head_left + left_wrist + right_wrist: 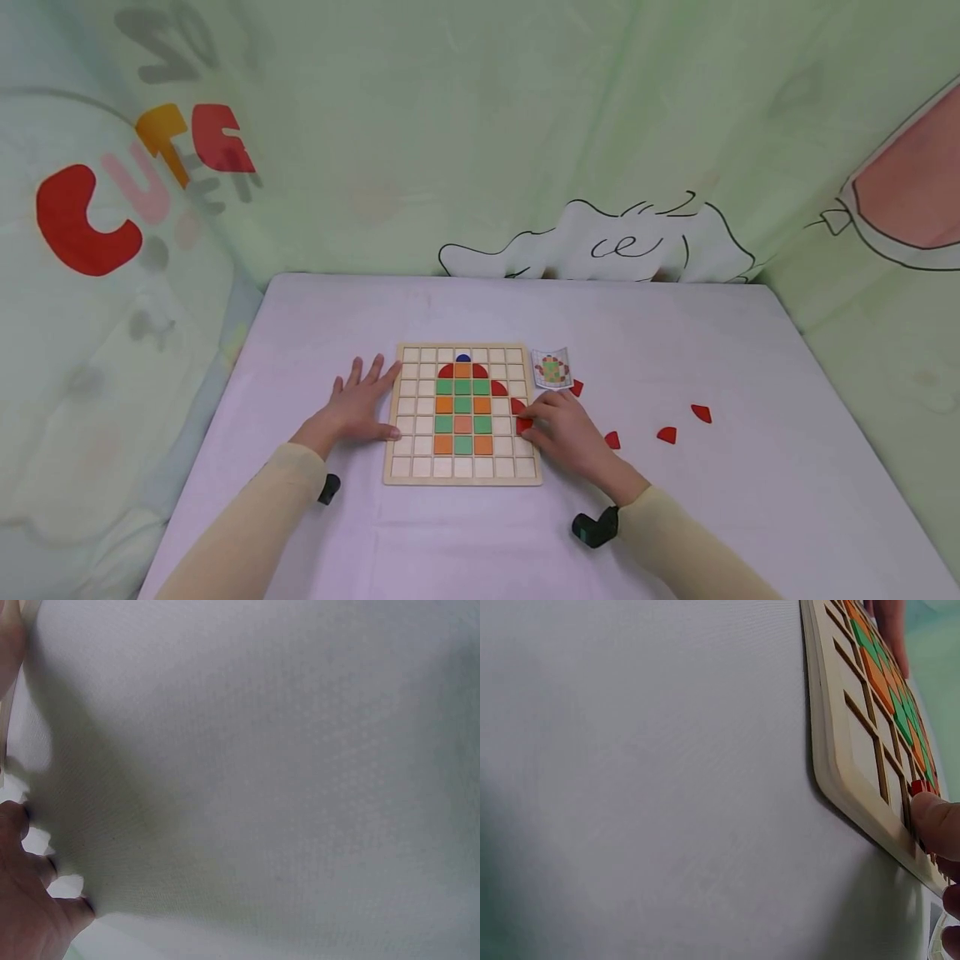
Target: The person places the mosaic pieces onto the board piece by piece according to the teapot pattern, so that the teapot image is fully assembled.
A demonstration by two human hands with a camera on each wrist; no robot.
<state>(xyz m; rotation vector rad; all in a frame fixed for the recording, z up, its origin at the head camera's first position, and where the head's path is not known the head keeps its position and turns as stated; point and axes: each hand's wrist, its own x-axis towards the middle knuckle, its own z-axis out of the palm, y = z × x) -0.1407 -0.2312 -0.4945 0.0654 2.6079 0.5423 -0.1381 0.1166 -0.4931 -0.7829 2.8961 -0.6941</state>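
A wooden grid board lies on the table with green, orange, red and pinkish square tiles in its middle columns. Red quarter-round tiles and a blue half-round tile sit around the upper part. At the board's right edge, my right hand pinches a red tile over the rightmost column, below another red tile. The right wrist view shows the thumb against this red tile. My left hand has spread fingers, with thumb and index touching the board's left edge.
A small pattern card lies by the board's upper right corner. Several loose red tiles are scattered to the right, among them a red tile and another red tile. A pale cloth covers the table; printed curtains stand behind.
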